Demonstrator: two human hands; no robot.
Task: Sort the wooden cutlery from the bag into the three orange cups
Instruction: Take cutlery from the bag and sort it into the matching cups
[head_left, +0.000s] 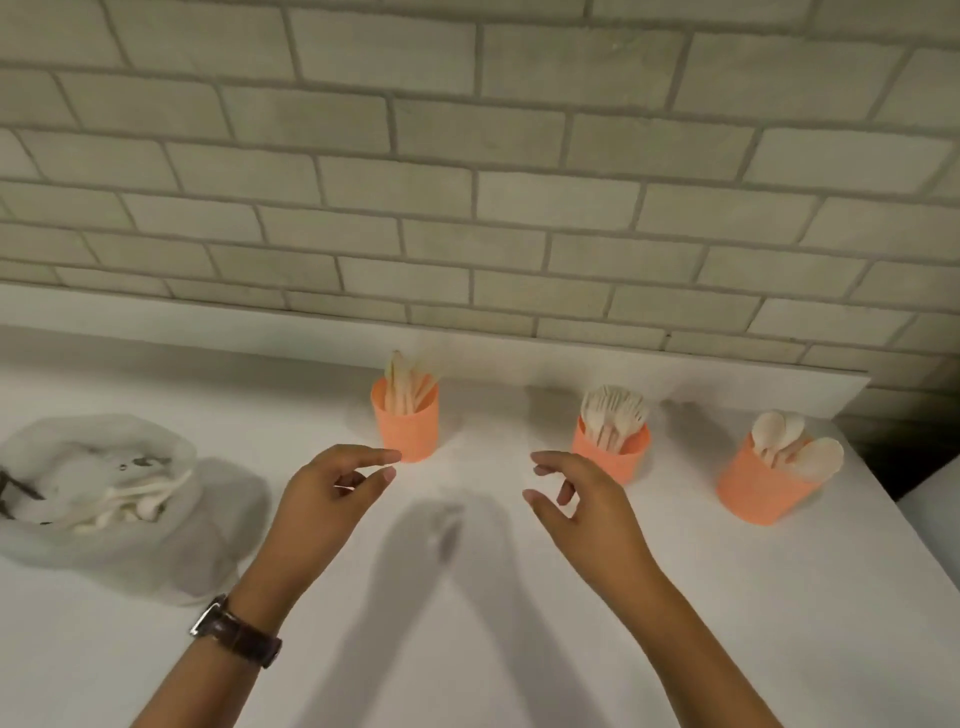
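White table (779, 597) carries a plastic bag (62, 530); brick wall (467, 156) behind.

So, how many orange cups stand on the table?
3. The left cup stands beyond the left hand, the middle cup behind the right hand, the right cup near the table's right edge. None seems hidden.

The cups (610, 457) are orange, their cutlery (613, 410) pale cream, the worktop (727, 623) white. The bag (62, 540) at nine o'clock is translucent white; the wall (467, 156) shows grey-beige brickwork.
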